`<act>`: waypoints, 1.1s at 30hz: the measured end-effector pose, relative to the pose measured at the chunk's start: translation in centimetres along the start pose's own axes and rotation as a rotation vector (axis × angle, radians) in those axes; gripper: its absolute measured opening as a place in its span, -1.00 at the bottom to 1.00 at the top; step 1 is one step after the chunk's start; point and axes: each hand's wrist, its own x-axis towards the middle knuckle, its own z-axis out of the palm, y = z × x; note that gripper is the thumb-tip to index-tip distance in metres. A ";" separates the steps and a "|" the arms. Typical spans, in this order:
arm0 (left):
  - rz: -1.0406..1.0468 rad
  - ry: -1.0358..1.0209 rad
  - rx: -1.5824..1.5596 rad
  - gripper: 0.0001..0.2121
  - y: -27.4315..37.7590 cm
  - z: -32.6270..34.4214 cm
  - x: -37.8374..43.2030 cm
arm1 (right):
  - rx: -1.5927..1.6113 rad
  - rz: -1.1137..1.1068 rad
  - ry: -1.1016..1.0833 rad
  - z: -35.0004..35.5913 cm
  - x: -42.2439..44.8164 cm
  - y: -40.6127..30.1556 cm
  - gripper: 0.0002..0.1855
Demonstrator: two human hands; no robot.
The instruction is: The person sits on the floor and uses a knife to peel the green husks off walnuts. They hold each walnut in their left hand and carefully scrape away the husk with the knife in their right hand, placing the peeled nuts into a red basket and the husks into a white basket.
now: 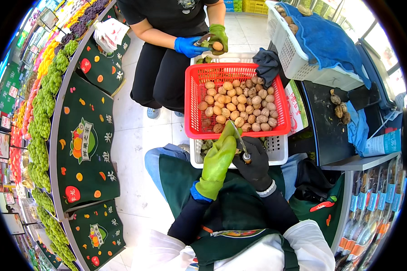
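Observation:
My left hand (218, 162), in a lime-green rubber glove, is raised over the near rim of a red plastic basket (187, 101). Its fingers curl inward, and whatever lies in the palm is mostly hidden. Close beside it, my right hand (256, 164) in a black glove grips a knife (243, 144) by its handle. The narrow metal blade slants up and left against the green glove. Many walnuts in shell (237, 105), some pale tan and others darker brown, fill much of the basket, which rests on a white plastic crate (280, 150) with green husks inside.
Opposite me a person (169, 30) in gloves holds a curved knife (205, 38) and a walnut (217, 46). A dark cloth (267, 66) hangs over the basket's far right corner. At right stand a white crate (293, 62) under a blue towel (322, 40) and a black surface with unhusked walnuts (341, 110).

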 end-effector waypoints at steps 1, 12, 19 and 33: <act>0.005 0.009 0.113 -0.49 0.1 -0.2 -0.1 | 0.038 0.011 0.000 0.2 -0.2 0.3 -0.55; -0.179 0.231 -0.095 -0.54 -1.2 -2.1 0.4 | 0.697 0.544 -0.042 0.3 -1.1 -1.0 -0.58; -0.047 0.230 -0.129 -0.54 1.4 0.1 -0.4 | 0.910 0.945 0.060 -0.7 0.0 -1.0 -0.62; -0.238 -0.014 0.084 -0.39 -7.5 -6.3 1.6 | 0.202 0.525 0.059 -0.8 3.4 8.0 -0.61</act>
